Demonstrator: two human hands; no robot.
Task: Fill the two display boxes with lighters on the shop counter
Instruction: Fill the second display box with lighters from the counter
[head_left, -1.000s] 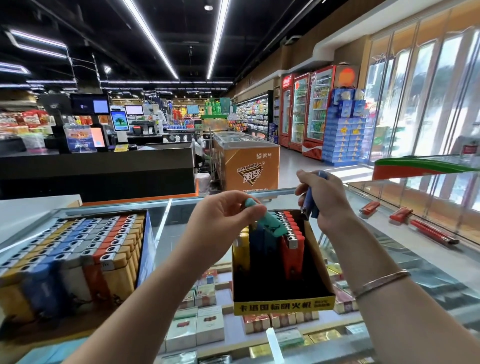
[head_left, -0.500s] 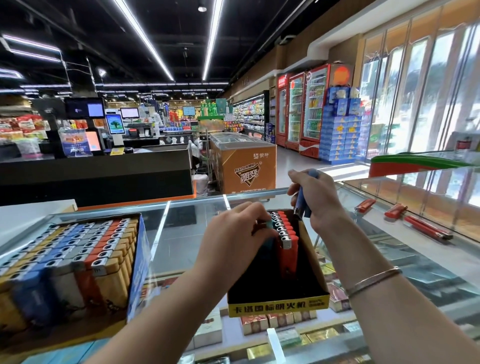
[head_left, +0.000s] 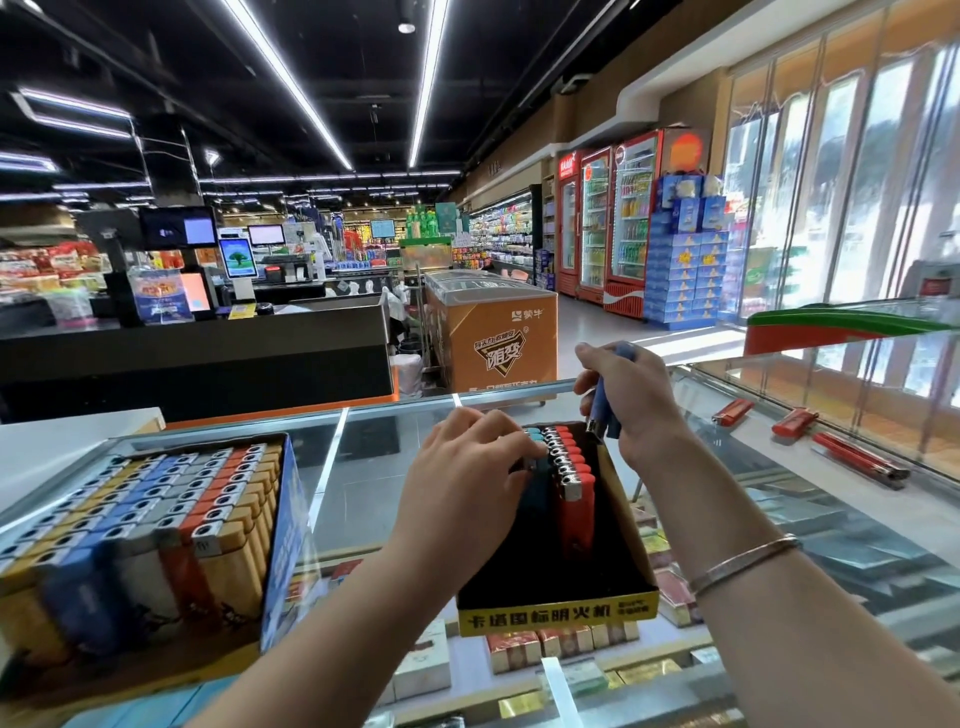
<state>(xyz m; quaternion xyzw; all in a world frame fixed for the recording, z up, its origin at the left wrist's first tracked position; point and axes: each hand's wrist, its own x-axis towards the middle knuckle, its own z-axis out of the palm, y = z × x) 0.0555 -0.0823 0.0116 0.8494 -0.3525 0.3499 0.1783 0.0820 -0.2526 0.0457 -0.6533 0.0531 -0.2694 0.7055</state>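
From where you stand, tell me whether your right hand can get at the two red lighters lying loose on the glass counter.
Probably yes. The right hand is beside them, and nothing stands on the glass counter between it and the red lighters. But its fingers grip a blue lighter, which it should drop first.

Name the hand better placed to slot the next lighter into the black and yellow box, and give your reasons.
Right. The right hand already grips a blue lighter just above the black and yellow box. The left hand is busy seating a teal lighter in its row.
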